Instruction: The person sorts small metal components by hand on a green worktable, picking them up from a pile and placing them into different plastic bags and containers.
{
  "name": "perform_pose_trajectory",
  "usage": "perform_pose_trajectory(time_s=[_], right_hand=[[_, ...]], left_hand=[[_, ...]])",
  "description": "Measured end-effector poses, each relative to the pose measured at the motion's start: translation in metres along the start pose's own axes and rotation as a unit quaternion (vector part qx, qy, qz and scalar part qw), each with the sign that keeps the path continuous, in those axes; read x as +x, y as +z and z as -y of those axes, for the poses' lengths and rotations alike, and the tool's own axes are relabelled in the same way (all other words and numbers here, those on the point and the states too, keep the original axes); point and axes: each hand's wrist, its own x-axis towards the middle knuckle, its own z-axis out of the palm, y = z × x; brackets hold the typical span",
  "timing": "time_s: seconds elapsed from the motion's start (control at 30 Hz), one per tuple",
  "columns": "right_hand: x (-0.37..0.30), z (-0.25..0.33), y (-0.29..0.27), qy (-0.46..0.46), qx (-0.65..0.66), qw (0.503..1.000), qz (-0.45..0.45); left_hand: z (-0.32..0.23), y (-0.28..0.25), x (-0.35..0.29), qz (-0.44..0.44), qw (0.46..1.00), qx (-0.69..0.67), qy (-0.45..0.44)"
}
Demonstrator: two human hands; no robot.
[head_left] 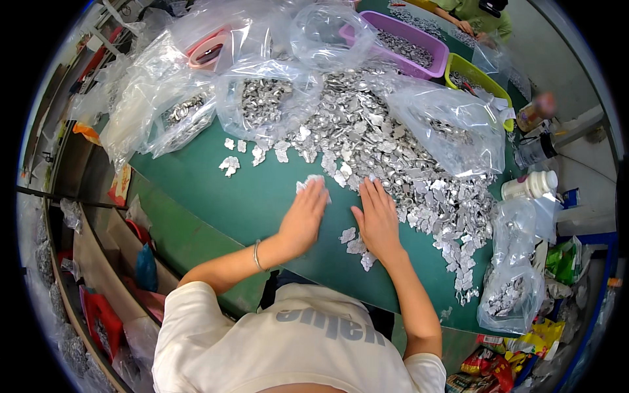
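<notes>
A big heap of small flat silver metal pieces (367, 137) is spread over the green table (216, 183). My left hand (306, 213) lies with fingers stretched out over a few of these pieces, which peek out around its fingertips; a bangle circles that wrist. Just to its right, my right hand (379, 219) rests flat at the near edge of the heap, thumb apart and fingertips touching the pieces. Neither hand grips anything that I can see. Several loose metal pieces (356, 246) lie beside the right palm, and others (230, 165) are scattered farther left.
Clear plastic bags of metal pieces (265, 101) stand behind the heap, with another bag (508, 295) at the right edge. Beyond are a purple basket (438, 49) and a yellow-green basket (504, 98). A white bottle (529, 185) lies at right. Another person (481, 23) sits far right.
</notes>
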Motion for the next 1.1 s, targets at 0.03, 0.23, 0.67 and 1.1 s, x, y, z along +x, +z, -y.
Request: perform_pose_trajectory(time_s=[0.03,0.23,0.67,1.1], right_hand=[[-0.003,0.0,0.001,0.003,-0.019,1.0,0.018],[-0.025,-0.007,-0.01,0.042,-0.002,0.999,0.008],[-0.023,0.011,-0.028,0.02,0.016,1.0,-0.01],[-0.021,-0.009,-0.017,0.072,-0.02,0.993,-0.087]], left_hand=[[-0.002,-0.002,-0.008,0.024,0.999,-0.046,0.01],[-0.008,-0.027,-0.003,-0.049,0.996,-0.055,-0.044],[-0.002,-0.014,0.008,-0.05,0.987,-0.146,0.042],[0.001,-0.023,0.007,0.006,0.988,-0.086,0.127]])
